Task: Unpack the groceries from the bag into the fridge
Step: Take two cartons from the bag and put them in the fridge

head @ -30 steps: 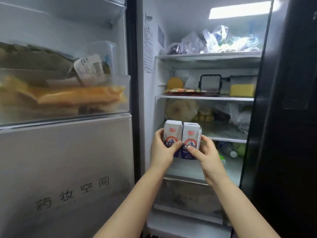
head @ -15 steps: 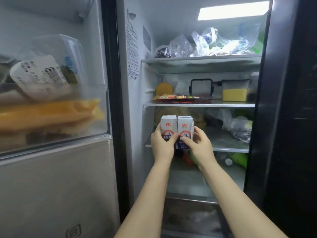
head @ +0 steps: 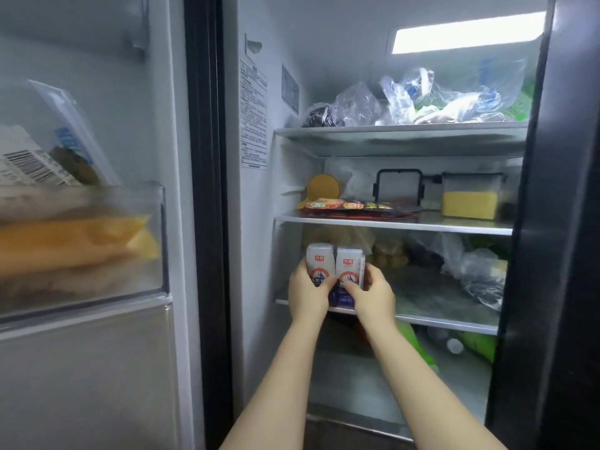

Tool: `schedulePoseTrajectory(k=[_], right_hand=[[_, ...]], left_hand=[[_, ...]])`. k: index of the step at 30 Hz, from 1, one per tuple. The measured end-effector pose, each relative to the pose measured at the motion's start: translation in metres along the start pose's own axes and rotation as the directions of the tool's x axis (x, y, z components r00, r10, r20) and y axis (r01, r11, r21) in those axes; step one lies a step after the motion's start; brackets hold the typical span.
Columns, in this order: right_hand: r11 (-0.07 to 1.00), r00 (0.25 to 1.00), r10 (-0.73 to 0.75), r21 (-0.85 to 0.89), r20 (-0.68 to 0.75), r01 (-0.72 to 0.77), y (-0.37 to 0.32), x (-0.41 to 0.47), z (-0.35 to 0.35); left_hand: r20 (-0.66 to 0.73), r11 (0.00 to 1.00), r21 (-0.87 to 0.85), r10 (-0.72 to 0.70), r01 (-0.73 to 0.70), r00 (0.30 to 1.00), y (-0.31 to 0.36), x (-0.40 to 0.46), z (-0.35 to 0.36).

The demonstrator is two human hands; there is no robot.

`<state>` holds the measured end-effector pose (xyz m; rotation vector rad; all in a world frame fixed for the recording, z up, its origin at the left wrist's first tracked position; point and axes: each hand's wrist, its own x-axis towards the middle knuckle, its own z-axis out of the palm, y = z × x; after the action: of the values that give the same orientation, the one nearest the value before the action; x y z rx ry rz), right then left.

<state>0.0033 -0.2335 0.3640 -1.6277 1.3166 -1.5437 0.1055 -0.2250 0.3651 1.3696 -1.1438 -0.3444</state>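
While my left hand (head: 306,292) and right hand (head: 373,297) grip two small white-and-blue milk cartons (head: 336,271) (pressed side by side), I see them at the front edge of the fridge's third glass shelf (head: 448,323)

left hand (head: 308,295) bare | right hand (head: 373,298) bare | forearms unsleeved

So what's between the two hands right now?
Head view: two milk cartons side by side, left hand gripping one, right hand the other, at the third shelf's front edge.
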Motion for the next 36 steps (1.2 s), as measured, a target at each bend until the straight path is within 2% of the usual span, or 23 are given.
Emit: schedulePoseTrajectory(k=[7,13,20,23,29,32,36], right_hand=[[0.993,1.000,0.024,-0.115,-0.004,-0.024,0.001,0.009,-0.003],[0.975,1.000,0.004,-0.220,0.026,0.002,0.004,0.012,-0.003],[0.891,0.999,0.037,-0.454,0.004,-0.031,0.003,0.014,0.005],[0.867,1.000,0.028,-0.499,0.013,-0.018,0.004,0.013,0.008],[0.896,0.997,-0.038,-0.440,0.060,0.060,0.013,0.006,0.006],[0.856,0.988,-0.129,-0.494,0.083,0.153,0.016,-0.006,0.001],[0.754,0.943,-0.296,-0.568,0.153,0.329,0.019,-0.030,-0.008]], left_hand=[[0.180,0.997,0.072,-0.002,-0.011,0.984,0.002,0.013,-0.001],[0.149,0.995,0.091,0.015,-0.029,0.989,-0.005,0.013,-0.001],[0.166,0.965,0.233,0.085,-0.123,0.982,-0.016,0.017,0.003],[0.136,0.929,0.333,0.125,-0.164,0.983,-0.024,0.016,0.005],[0.060,0.838,0.517,0.170,-0.176,0.984,-0.032,0.004,0.007],[0.035,0.834,0.516,0.206,-0.194,0.978,-0.028,-0.009,0.006],[0.104,0.795,0.565,0.197,-0.221,0.975,-0.029,-0.035,0.000]])
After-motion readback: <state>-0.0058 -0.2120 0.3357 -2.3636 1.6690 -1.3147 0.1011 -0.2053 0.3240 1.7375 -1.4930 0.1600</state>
